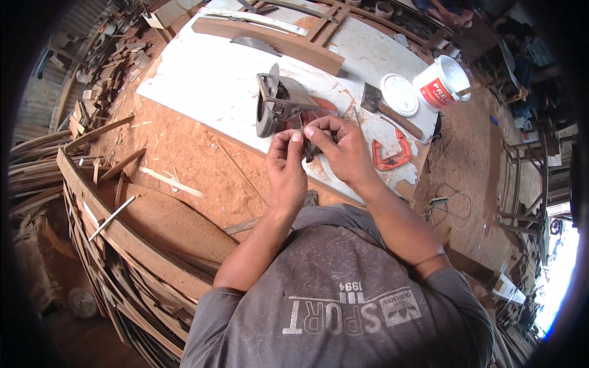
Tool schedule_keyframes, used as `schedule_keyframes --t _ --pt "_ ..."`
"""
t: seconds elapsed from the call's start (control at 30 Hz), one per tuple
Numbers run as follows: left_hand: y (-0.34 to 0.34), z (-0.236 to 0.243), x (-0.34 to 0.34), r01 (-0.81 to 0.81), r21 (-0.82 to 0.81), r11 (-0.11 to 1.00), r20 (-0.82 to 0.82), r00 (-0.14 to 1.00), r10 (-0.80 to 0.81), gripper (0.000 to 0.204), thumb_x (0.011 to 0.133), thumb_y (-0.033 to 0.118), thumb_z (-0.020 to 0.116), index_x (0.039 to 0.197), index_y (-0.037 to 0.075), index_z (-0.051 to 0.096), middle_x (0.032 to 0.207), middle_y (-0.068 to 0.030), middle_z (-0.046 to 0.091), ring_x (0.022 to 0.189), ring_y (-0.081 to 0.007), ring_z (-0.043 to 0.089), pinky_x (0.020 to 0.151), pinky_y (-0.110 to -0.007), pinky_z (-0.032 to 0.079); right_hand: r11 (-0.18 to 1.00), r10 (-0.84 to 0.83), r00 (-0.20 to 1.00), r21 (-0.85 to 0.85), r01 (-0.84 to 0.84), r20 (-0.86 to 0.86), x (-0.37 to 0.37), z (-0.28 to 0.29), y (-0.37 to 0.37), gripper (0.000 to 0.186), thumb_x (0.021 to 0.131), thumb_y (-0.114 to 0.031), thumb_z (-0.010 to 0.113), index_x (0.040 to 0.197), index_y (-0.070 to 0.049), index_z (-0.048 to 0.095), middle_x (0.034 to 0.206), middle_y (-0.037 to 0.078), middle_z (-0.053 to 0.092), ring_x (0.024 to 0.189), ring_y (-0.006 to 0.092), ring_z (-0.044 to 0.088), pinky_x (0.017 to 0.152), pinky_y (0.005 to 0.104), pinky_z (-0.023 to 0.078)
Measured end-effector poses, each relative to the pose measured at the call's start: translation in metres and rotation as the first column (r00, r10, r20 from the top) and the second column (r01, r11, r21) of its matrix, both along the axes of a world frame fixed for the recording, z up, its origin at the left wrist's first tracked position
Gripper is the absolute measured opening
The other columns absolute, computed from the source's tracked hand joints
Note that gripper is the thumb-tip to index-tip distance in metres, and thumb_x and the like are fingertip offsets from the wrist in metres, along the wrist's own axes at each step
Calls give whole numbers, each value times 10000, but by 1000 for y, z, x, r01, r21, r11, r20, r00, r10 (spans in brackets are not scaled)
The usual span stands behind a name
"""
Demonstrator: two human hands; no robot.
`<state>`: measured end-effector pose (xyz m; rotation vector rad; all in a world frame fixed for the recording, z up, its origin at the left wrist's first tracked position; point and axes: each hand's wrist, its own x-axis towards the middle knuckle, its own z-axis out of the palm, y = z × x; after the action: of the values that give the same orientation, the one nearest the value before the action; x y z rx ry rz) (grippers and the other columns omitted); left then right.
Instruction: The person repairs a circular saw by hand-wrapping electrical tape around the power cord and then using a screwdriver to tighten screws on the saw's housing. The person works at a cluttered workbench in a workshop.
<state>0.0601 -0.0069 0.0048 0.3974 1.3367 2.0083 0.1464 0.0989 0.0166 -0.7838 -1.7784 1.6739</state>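
My left hand and my right hand meet over the near edge of the white worktable. Thumb and forefinger are pinched together on each; what sits between the fingertips is too small to make out. Just beyond them lies a portable circular saw, its toothed blade sticking up on the far side. The right hand partly hides the saw's near end and a dark part under the fingers. To the right of my hands rest an orange C-shaped tool and a hammer with a wooden handle.
A white bucket and its round lid stand at the table's right. Along the far side lie a long wooden board and a loose saw blade. Sawdust covers the floor; curved wooden strips are stacked at left.
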Motion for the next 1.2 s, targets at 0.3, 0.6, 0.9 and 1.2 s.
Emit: schedule_keyframes --t 0.3,0.6,0.9,1.2 --pt "0 -7 -12 -50 21 999 105 993 48 208 1142 242 602 1219 50 623 1126 -80 714 1078 -155 680 957 -346 552 998 2 998 69 -6 64 3 10 -5 172 1050 -159 728 1129 -6 723 799 -56 581 711 38 477 636 251 435" --pt "-4 -5 -14 25 25 999 177 984 -29 194 1137 227 620 1222 53 635 1142 -75 709 1049 -154 688 970 -359 553 746 116 989 649 -149 93 0 36 15 169 973 -165 769 1109 -67 791 925 113 716 842 258 722 731 379 584" --pt "-7 -6 -15 14 58 998 189 982 -24 220 1150 228 607 1192 25 680 1060 -31 718 960 -77 648 866 -259 536 527 46 979 828 -192 197 1 43 9 139 927 -144 826 1032 -65 780 874 103 670 774 316 711 679 429 591" --pt "-10 -8 -13 72 8 997 -17 997 -72 216 1130 135 627 1268 -26 666 1184 -86 718 1100 -127 674 993 -298 566 448 43 982 875 -185 185 0 32 12 157 927 -170 804 1016 -63 732 860 91 655 761 312 701 670 430 588"
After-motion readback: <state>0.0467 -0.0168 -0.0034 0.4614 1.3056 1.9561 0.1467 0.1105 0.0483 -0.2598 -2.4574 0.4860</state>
